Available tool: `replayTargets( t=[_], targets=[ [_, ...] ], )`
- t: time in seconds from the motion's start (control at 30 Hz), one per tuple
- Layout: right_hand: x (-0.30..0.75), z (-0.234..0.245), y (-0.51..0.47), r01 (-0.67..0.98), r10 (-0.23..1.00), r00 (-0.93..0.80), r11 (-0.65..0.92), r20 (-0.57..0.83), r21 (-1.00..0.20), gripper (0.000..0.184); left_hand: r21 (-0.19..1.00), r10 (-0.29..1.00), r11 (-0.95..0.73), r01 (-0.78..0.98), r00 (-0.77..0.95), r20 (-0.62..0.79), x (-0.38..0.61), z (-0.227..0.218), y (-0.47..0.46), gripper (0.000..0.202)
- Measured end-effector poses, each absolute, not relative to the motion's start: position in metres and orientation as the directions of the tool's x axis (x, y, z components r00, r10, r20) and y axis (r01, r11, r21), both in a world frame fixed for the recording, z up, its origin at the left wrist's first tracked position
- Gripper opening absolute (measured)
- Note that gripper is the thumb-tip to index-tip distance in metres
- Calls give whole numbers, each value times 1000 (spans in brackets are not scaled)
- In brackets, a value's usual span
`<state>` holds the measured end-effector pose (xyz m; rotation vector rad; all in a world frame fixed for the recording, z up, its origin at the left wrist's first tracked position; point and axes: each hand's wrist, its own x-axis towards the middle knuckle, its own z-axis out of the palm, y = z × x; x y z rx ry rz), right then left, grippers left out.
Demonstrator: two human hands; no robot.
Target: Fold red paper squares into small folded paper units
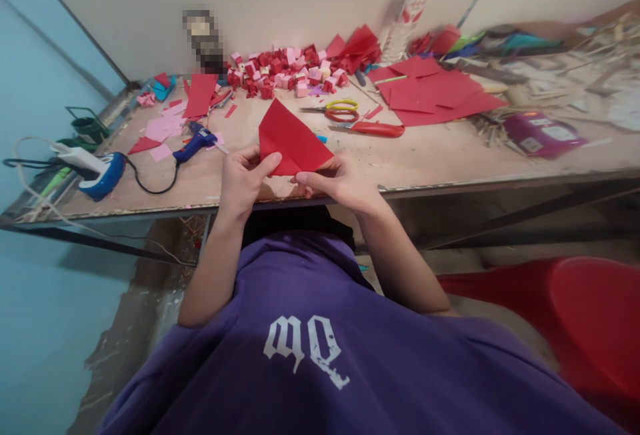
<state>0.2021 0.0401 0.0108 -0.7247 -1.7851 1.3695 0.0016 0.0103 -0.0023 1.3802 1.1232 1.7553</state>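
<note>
A folded red paper sheet (290,138) is held up over the near edge of the wooden table (430,158). My left hand (243,178) pinches its lower left corner, thumb pressed on the front. My right hand (336,181) grips the lower right edge, fingers closed along the fold. Both hands hover just above the tabletop.
A blue glue gun (196,143) lies left of the paper, its cord running to a blue power strip (103,175). Scissors (337,110) and a red cutter (376,129) lie behind. Red sheets (430,95) and a heap of small red and pink pieces (287,73) sit farther back. A red stool (595,321) stands right.
</note>
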Motion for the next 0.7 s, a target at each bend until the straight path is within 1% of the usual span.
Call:
replayTargets(
  t=[0.07, 0.2, 0.27, 0.33, 0.4, 0.43, 0.57, 0.63, 0.7],
  targets=[
    [203, 11, 41, -58, 809, -532, 258, 249, -964, 43, 906, 885, -423, -30, -228, 405, 0, -4, 12, 23],
    [207, 11, 45, -268, 823, -477, 199, 309, -943, 56, 901, 913, -399, -169, -168, 372, -3, -7, 16, 22],
    [209, 11, 47, -334, 810, -503, 142, 303, -932, 55, 895, 915, -398, -204, -160, 370, -4, -7, 17, 24],
    [210, 11, 47, -368, 802, -516, 107, 299, -924, 47, 892, 914, -400, -209, -166, 371, -4, -7, 18, 27],
    [211, 10, 47, -365, 811, -504, 113, 298, -924, 39, 897, 913, -399, -191, -173, 369, -4, -7, 18, 32],
    [211, 9, 46, -349, 818, -493, 126, 296, -929, 39, 901, 914, -395, -181, -179, 365, -4, -7, 18, 34],
    [210, 5, 47, -260, 826, -482, 185, 293, -948, 57, 913, 920, -375, -160, -188, 345, -4, -7, 17, 36],
    [209, 5, 47, -241, 823, -475, 220, 312, -945, 61, 913, 919, -379, -151, -179, 352, -3, -6, 17, 35],
    [208, 6, 46, -232, 808, -482, 255, 338, -939, 60, 909, 913, -394, -136, -169, 370, -2, -4, 16, 35]
  ],
)
